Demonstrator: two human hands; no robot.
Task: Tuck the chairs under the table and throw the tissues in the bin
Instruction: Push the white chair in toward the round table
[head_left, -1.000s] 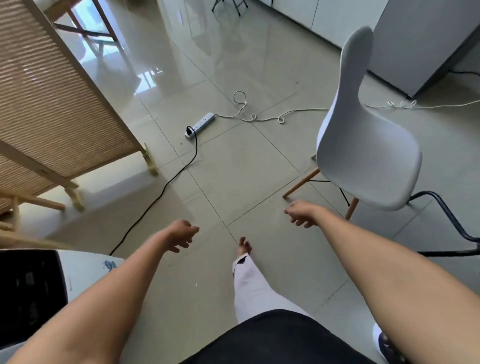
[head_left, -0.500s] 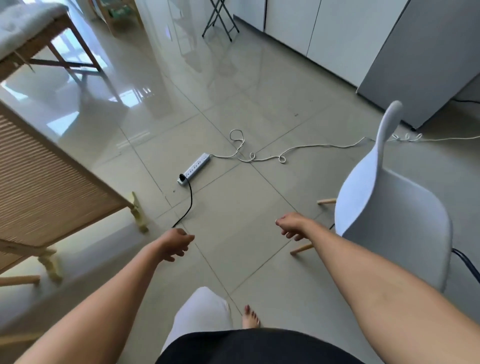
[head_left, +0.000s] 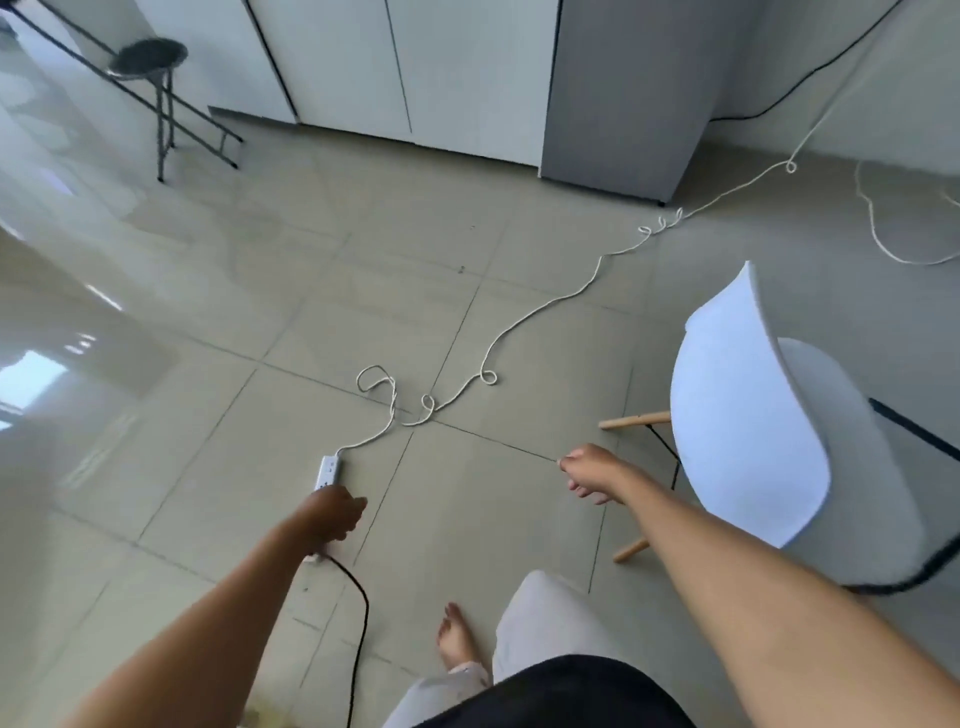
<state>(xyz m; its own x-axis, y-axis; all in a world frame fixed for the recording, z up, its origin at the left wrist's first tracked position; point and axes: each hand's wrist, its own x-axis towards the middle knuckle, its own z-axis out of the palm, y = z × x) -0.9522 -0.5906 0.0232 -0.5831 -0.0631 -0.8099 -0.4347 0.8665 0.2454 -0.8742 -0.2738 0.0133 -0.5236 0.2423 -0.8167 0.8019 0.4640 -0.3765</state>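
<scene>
Chair (head_left: 753, 415) stands near the right hand (head_left: 589, 473); both it and the left hand (head_left: 332, 514) hang loosely curled, empty; grip the backrest before pushing.

Just right of the right hand (head_left: 589, 474), the chair (head_left: 748, 415) has a smooth, matt white plastic shell on pale wooden legs. The tiled floor (head_left: 260, 291) beyond both hands is glossy and mirror-like; the power strip (head_left: 328, 472) by the left hand (head_left: 332, 514) looks smooth white plastic.

White chair (head_left: 748, 415) at right, both hands empty — left hand (head_left: 332, 514), right hand (head_left: 592, 473)
</scene>
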